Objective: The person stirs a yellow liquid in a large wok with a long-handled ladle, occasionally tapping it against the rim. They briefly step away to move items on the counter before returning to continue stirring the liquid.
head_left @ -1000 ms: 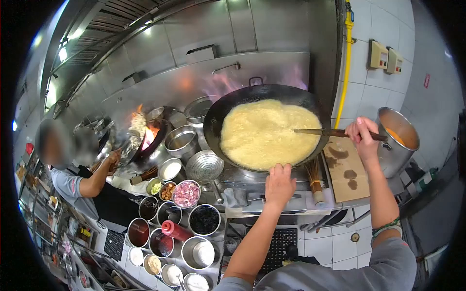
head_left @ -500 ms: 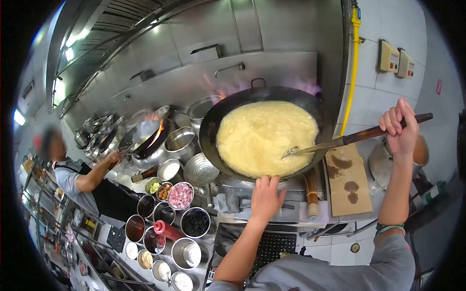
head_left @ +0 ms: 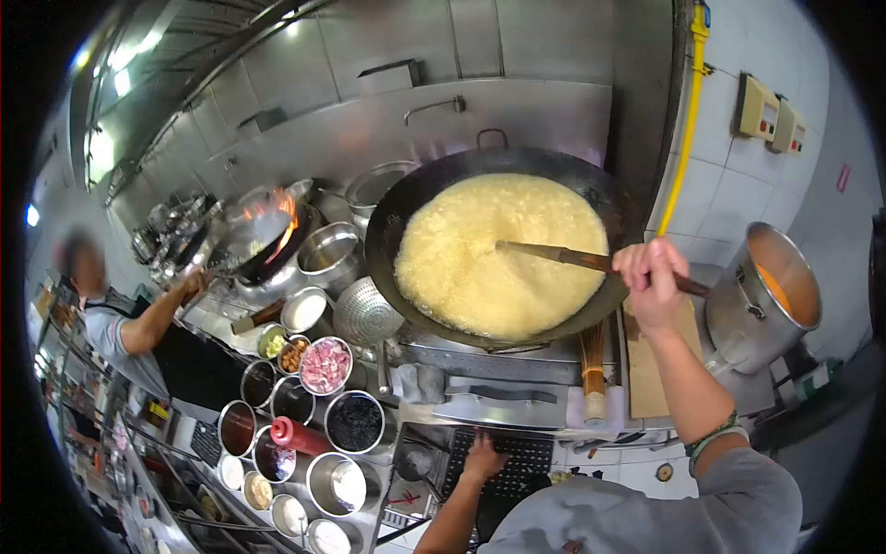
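Observation:
In front of me a big black wok [head_left: 392,263] holds a pale yellow, bubbling, frothy liquid [head_left: 461,268]. My right hand [head_left: 653,277] is wrapped round the wooden handle of a long-handled wok spatula [head_left: 591,260]. Its shaft slants left into the liquid, which hides the head. Below the stove's front edge hangs my left hand [head_left: 482,457], with its fingers apart and nothing in it, away from the wok. A dark floor mat [head_left: 521,469] shows behind it.
Left of the wok stand a perforated ladle [head_left: 367,312], a bowl of sliced raw meat [head_left: 326,365], a red squeeze bottle [head_left: 300,436] and several ingredient pots. A co-worker [head_left: 138,328] handles a flaming wok [head_left: 277,245]. Right: a tall metal pot [head_left: 729,309] and bamboo brush [head_left: 592,365].
My left hand has left the wok's near rim and dropped below the stove edge. My right hand has moved left and lower, pushing the spatula's shaft toward the middle of the liquid. Flames behind the wok have faded.

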Tool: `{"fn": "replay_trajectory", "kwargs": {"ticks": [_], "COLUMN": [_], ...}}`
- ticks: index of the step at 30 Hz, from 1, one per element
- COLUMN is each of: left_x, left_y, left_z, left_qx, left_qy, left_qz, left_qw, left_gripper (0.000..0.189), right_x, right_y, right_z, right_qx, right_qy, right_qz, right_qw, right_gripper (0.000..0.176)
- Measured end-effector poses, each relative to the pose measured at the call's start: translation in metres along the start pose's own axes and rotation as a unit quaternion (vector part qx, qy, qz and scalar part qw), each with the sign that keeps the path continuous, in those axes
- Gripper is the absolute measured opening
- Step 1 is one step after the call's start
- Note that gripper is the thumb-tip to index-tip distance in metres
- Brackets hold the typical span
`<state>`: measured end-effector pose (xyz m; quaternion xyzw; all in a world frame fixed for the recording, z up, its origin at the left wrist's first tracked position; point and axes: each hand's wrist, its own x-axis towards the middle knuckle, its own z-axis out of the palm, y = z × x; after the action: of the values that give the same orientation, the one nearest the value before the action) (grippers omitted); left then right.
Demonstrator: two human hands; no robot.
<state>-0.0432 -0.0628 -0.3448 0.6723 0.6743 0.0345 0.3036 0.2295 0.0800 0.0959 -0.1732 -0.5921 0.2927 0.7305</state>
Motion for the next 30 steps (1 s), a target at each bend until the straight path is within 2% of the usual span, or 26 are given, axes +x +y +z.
{"fn": "replay_trajectory", "kwargs": {"ticks": [1,3,5,9,13,19,25,28,30], "left_x": [0.011,0.018,0.034,0.039,0.044,0.031,0.05,0.049,0.048], "left_y": [-0.007,0.006,0.002,0.015,0.006,0.014,0.004,0.007,0.012], "left_z": [0.006,-0.008,0.012,0.013,0.027,-0.005,0.004,0.017,0.021], "left_qx": [-0.017,-0.03,-0.031,-0.016,0.025,0.036,0.072,0.068,0.062], "left_qy": [-0.028,-0.04,-0.01,0.012,0.021,-0.052,-0.132,-0.111,-0.136], "left_qz": [-0.03,-0.069,-0.072,-0.097,-0.072,-0.067,-0.046,-0.034,-0.042], "left_qw": [0.999,0.996,0.997,0.995,0.997,0.996,0.988,0.991,0.988], "left_gripper": [0.106,0.1,0.1,0.098,0.098,0.093,0.096,0.101,0.101], "right_x": [-0.005,-0.011,-0.015,-0.015,-0.008,0.005,0.033,0.047,0.053], "right_y": [0.008,0.025,0.043,0.051,0.043,0.004,-0.051,-0.08,-0.097], "right_z": [0.006,0.016,0.019,0.023,0.015,-0.009,-0.029,-0.029,-0.029], "right_qx": [-0.025,-0.088,-0.115,-0.136,-0.149,-0.147,-0.144,-0.158,-0.167], "right_qy": [-0.038,-0.074,-0.088,-0.108,-0.108,-0.094,-0.081,-0.085,-0.082], "right_qz": [-0.009,-0.013,-0.012,-0.01,0.001,0.012,0.048,0.063,0.075], "right_qw": [0.999,0.993,0.989,0.985,0.983,0.985,0.985,0.982,0.98], "right_gripper": [0.039,0.039,0.039,0.038,0.038,0.039,0.039,0.039,0.038]}}
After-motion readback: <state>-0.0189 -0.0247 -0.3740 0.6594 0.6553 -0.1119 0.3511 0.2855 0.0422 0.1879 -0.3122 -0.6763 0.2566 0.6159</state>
